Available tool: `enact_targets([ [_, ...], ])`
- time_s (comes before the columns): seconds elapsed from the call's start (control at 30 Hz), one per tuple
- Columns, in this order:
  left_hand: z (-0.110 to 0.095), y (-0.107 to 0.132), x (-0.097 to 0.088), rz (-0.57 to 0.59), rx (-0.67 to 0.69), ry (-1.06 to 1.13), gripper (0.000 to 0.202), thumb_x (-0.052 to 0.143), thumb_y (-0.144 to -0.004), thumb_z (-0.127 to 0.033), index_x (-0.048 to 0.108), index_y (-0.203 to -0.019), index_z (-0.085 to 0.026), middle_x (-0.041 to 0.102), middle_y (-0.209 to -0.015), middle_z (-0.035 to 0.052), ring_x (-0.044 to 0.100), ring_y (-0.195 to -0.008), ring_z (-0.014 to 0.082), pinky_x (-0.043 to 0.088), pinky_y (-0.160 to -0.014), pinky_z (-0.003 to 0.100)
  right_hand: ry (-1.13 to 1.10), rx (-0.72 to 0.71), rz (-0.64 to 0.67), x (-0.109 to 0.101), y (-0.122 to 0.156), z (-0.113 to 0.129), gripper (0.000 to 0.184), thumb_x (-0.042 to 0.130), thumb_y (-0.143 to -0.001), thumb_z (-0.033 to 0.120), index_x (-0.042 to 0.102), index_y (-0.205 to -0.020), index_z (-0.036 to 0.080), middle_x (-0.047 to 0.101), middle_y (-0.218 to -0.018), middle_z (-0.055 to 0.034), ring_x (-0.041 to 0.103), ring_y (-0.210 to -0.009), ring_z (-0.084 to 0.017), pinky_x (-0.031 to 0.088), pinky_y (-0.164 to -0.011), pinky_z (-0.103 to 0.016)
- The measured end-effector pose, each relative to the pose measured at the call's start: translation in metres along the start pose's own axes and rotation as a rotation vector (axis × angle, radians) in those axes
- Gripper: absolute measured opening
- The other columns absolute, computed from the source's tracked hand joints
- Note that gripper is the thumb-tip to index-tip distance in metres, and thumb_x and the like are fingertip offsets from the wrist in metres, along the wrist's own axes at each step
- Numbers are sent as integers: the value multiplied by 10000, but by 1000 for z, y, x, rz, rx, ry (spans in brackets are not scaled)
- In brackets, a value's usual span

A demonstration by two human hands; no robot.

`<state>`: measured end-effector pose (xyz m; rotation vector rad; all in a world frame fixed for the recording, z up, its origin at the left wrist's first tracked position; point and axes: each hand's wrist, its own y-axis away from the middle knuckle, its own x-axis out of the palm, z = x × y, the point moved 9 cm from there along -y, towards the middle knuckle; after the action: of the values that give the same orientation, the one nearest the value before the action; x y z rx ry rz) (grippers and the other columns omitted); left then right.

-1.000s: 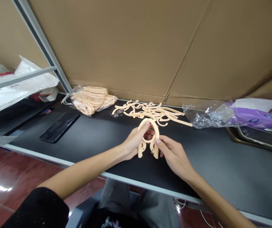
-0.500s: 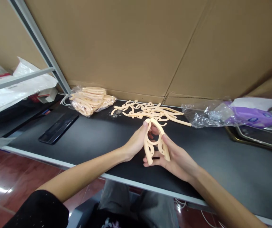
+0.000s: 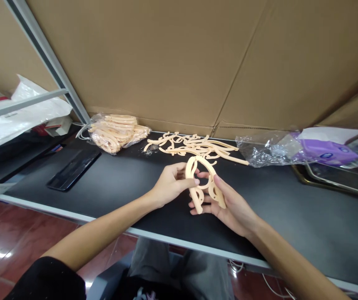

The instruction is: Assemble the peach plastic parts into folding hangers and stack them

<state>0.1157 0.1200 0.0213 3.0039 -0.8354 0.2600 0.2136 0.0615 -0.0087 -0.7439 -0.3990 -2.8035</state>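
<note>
A cream plastic folding hanger is held above the desk's front half, with both its arms pointing down toward me. My left hand grips its left side, the thumb lying across the front and the other fingers behind. On the right arm, my right hand is closed, with its thumb in front and its fingers reaching behind and below the hanger. Just beyond the hands lies a loose pile of cream hanger parts.
Left of the pile sits a clear bag of cream hanger parts. A black phone lies at the left of the dark desk. Crumpled clear plastic and a purple packet are at the right. Cardboard stands behind.
My left hand has shifted from the hanger's top down to its left side, with the thumb now across the front. The hanger has turned slightly. My right hand keeps its hold.
</note>
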Motion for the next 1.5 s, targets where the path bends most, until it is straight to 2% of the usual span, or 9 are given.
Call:
enact_targets([
  [0.1, 0, 0, -1, -31, 21, 14, 213, 769, -712, -166, 654, -885, -121, 693, -868, 34, 664, -775, 144, 522, -737, 257, -20, 10, 11, 1, -1, -1, 450, 486, -931, 623, 562, -1205, 275, 736, -926, -41, 745, -816, -254, 580, -791, -499],
  [0.2, -3, 0, -1, -46, 44, 10, 231, 776, -721, -183, 660, -910, -118, 701, -889, 47, 672, -810, 155, 523, -762, 264, -26, 23, 12, 1, -2, 0, 515, 435, -923, 671, 549, -1250, 290, 735, -923, -41, 738, -767, -247, 574, -749, -473],
  [0.43, -2, 0, 4, -7, 33, 33, 244, 784, -743, -222, 666, -935, -129, 714, -883, 42, 685, -781, 152, 519, -725, 258, -71, 79, -18, -3, -2, 0, 470, 446, -926, 615, 563, -1233, 278, 724, -847, -43, 661, -606, -201, 499, -545, -335],
  [0.6, -2, 0, 4, 12, 13, 108, 247, 768, -773, -269, 686, -953, -121, 715, -859, 44, 677, -762, 143, 513, -764, 274, -117, 112, -6, -3, -2, -4, 424, 437, -938, 607, 570, -1165, 274, 725, -831, -49, 647, -575, -201, 462, -501, -309],
  [0.97, -2, -3, -2, -25, 52, 61, 155, 727, -788, -220, 675, -893, -118, 661, -802, 12, 620, -747, 117, 481, -729, 239, -48, 41, -69, -10, 1, 3, 461, 482, -929, 593, 650, -1118, 208, 738, -946, -79, 725, -724, -254, 555, -638, -395],
  [1.13, 8, -3, 1, 38, -41, 67, 257, 791, -697, -146, 640, -903, -115, 671, -858, 14, 661, -814, 139, 501, -788, 264, -27, 47, -48, -13, 2, 2, 415, 510, -941, 563, 681, -995, 190, 722, -885, -79, 715, -792, -258, 560, -661, -378],
  [1.3, 13, -2, 5, 60, -83, 58, 223, 787, -710, -135, 622, -858, -111, 654, -821, 0, 652, -791, 120, 498, -780, 251, 27, -18, -55, -13, 3, 6, 420, 514, -940, 573, 696, -964, 195, 687, -864, -60, 679, -777, -221, 530, -618, -327],
  [1.4, 10, -4, 3, 38, -53, 56, 190, 752, -744, -139, 638, -894, -110, 666, -849, 15, 651, -800, 120, 503, -778, 252, 141, -96, -94, -19, 4, 14, 442, 521, -925, 604, 696, -971, 201, 677, -896, -57, 670, -791, -213, 525, -644, -323],
  [1.5, 8, -7, -5, -20, -27, 20, 231, 708, -773, -138, 657, -998, -115, 685, -894, 40, 646, -802, 126, 511, -753, 257, 429, -235, -175, -31, 8, 31, 470, 470, -945, 615, 685, -1029, 205, 680, -943, -68, 659, -844, -219, 529, -726, -347],
])
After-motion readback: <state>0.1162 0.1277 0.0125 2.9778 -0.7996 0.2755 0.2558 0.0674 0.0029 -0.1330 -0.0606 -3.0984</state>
